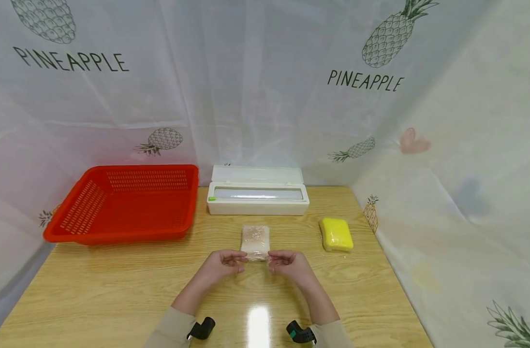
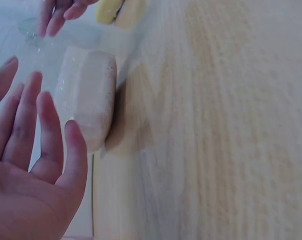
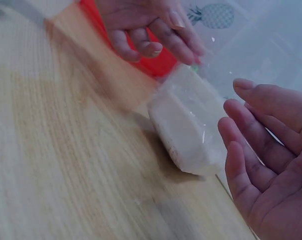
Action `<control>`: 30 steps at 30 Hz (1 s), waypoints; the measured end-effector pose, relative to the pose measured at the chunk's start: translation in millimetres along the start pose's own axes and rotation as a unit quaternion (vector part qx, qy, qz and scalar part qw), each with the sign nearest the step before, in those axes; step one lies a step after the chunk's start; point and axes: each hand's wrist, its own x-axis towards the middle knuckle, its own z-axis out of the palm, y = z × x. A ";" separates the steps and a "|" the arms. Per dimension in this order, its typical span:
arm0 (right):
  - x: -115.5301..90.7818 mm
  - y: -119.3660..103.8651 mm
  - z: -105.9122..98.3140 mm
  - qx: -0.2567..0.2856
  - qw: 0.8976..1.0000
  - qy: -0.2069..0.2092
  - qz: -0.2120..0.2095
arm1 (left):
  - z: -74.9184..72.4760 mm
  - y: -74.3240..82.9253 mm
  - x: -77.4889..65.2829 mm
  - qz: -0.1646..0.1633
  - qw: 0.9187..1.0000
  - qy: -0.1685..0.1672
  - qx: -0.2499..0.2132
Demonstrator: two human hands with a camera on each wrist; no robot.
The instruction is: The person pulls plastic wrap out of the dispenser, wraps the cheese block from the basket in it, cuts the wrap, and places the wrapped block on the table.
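In the head view a pale beige block (image 1: pixel 255 239) in clear plastic wrap lies mid-table, with brownish speckles on its top. At its near left corner is my left hand (image 1: pixel 223 265), fingertips right at the wrap. My right hand (image 1: pixel 289 265) mirrors it at the near right corner. Both wrist views show the fingers loosely bent, with the thumbs apart from them. Glossy wrap covers the block (image 3: pixel 183 122) in the right wrist view. Seen from the left wrist, the block (image 2: pixel 88 95) is just beyond the fingertips.
Behind the block stands a white cling film dispenser (image 1: pixel 258 208), lid raised, a green slider at its left. A red plastic basket (image 1: pixel 130 237) is at the back left. To the right lies a wrapped yellow block (image 1: pixel 336 234). Pineapple-print cloth (image 1: pixel 265 96) hangs behind the table.
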 end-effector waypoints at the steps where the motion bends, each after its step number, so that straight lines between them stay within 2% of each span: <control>1: 3.2 -1.6 -0.2 -0.001 1.000 0.002 -0.003 | -0.1 1.3 2.5 -0.001 1.000 0.007 0.003; 8: 24.9 -4.5 0.8 -0.001 1.000 0.026 -0.010 | 2.8 10.0 18.5 -0.008 0.997 0.071 0.022; 11: 33.1 -0.6 1.4 0.011 0.999 0.043 -0.009 | 3.5 9.2 24.3 -0.023 0.995 0.094 0.031; 13: 35.3 -2.5 2.5 0.020 0.998 0.051 -0.008 | 3.6 2.4 29.2 -0.027 0.994 0.104 0.033; 19: 37.7 -3.7 6.5 -0.006 0.998 0.063 -0.013 | 5.8 -13.5 38.2 -0.018 0.994 0.110 0.011; 25: 48.0 28.1 3.7 -0.009 0.998 0.057 -0.032 | 8.0 -22.1 39.6 -0.022 0.993 0.113 -0.017; 28: 51.5 37.9 2.8 -0.050 0.996 0.045 -0.056 | 8.3 -22.4 39.6 -0.012 0.994 0.107 -0.003; 30: 53.6 40.3 2.2 -0.084 0.993 0.030 -0.084 | 8.3 -22.1 40.7 0.003 0.995 0.096 0.024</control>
